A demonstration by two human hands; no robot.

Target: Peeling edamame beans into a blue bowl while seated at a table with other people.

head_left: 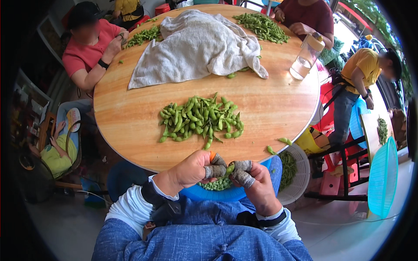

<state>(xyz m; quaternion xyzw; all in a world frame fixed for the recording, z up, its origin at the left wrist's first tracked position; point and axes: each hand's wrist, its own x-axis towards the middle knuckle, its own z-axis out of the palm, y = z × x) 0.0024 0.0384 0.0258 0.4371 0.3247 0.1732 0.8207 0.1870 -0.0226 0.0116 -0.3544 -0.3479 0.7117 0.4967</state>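
Observation:
Above a blue basin (201,194) in my lap, my left hand (188,171) and my right hand (262,186) meet with fingertips pinched on one green soybean pod (230,168). Grey cloth wraps cover several of my fingers, and a bit of orange shows on the left ones. Under the hands, shelled green beans (215,185) lie in the basin. Just beyond, a heap of soybean pods (198,117) rests on the round wooden table (130,135). Two loose pods (285,141) are near the table's right front edge.
A white towel (196,48) covers the table's far middle. A clear bottle (305,58) stands at the right. Another pod heap (263,27) lies at the far right, before a person in maroon. A white basket (303,174) with pods stands right of my lap. Other people sit around.

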